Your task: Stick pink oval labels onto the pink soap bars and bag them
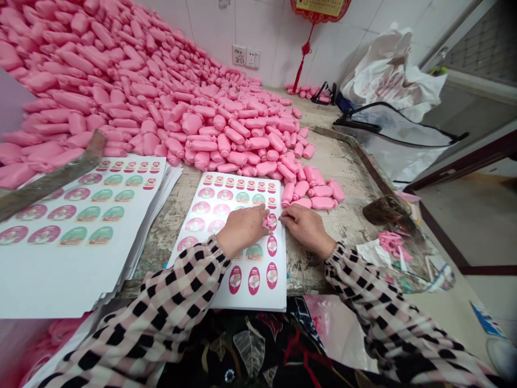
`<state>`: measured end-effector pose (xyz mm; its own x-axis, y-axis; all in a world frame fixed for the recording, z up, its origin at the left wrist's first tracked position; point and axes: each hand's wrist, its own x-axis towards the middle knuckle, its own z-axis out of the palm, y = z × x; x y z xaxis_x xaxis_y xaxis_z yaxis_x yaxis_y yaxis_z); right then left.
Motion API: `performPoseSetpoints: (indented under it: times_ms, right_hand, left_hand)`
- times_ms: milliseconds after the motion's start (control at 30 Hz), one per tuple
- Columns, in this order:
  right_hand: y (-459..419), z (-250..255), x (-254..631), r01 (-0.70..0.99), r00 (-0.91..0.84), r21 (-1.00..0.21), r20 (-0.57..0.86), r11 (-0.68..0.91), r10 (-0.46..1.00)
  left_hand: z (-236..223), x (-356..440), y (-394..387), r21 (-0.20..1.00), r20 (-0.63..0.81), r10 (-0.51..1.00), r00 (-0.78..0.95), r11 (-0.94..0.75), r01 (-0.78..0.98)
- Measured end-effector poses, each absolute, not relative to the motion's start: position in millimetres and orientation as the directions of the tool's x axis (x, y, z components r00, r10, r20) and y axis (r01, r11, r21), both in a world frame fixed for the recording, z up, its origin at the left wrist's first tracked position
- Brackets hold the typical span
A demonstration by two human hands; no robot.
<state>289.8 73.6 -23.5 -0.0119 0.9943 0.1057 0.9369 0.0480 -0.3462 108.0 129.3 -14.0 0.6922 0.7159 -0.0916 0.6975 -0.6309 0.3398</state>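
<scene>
My left hand (pixel 247 227) is closed over the right part of a sticker sheet (pixel 226 253), with the pink end of a small plastic bottle (pixel 265 222) showing at its fingertips. Most of that bottle is hidden by the fingers. At the sheet's right edge, my right hand (pixel 304 225) has thumb and finger pinched together; whatever lies between them is too small to make out. Oval and rounded labels in pink and green cover the sheet, which lies on the worn table. Just beyond it begins a large heap of small pink bottles (pixel 238 132).
Another stack of sticker sheets (pixel 60 269) lies at left, crossed by a worn bar (pixel 60 175). A metal strip (pixel 363 159) edges the table at right, near pink scraps (pixel 393 245). Behind it are a clear zipped bag (pixel 391 140) and crumpled white plastic (pixel 396 75).
</scene>
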Motion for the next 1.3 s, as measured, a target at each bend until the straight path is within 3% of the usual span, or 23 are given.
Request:
performPoseSetpoints:
  times_ms: [200, 367, 500, 767, 1033, 1133, 1200, 1300]
  right_hand:
    - [67, -39, 281, 0.836, 0.203, -0.533, 0.074, -0.133, 0.976]
    - [67, -35, 271, 0.886, 0.213, -0.444, 0.131, -0.134, 0.968]
    - [71, -27, 268, 0.91, 0.238, -0.369, 0.086, -0.191, 0.967]
    - [68, -25, 257, 0.899, 0.326, -0.36, 0.174, -0.248, 0.929]
    - [54, -36, 252, 0.733, 0.444, -0.656, 0.259, -0.181, 0.858]
    - [50, -39, 257, 0.606, 0.535, -0.782, 0.262, -0.149, 0.803]
    - [49, -35, 260, 0.514, 0.579, -0.85, 0.246, -0.114, 0.777]
    - [47, -20, 257, 0.355, 0.567, -0.934, 0.188, -0.033, 0.802]
  left_hand:
    - [-14, 109, 132, 0.331, -0.121, 0.7, 0.703, -0.64, 0.694]
    - [-11, 112, 135, 0.319, -0.161, 0.686, 0.709, -0.644, 0.695]
    - [-5, 116, 137, 0.311, -0.202, 0.677, 0.707, -0.64, 0.702]
    - [-4, 118, 143, 0.312, -0.254, 0.686, 0.682, -0.609, 0.729]
    - [-13, 114, 144, 0.35, -0.23, 0.692, 0.684, -0.597, 0.722]
    - [-15, 104, 141, 0.443, -0.174, 0.673, 0.719, -0.599, 0.667]
    - [-15, 96, 137, 0.594, -0.101, 0.679, 0.727, -0.545, 0.591]
    - [-10, 87, 129, 0.904, -0.095, 0.785, 0.612, -0.189, 0.383]
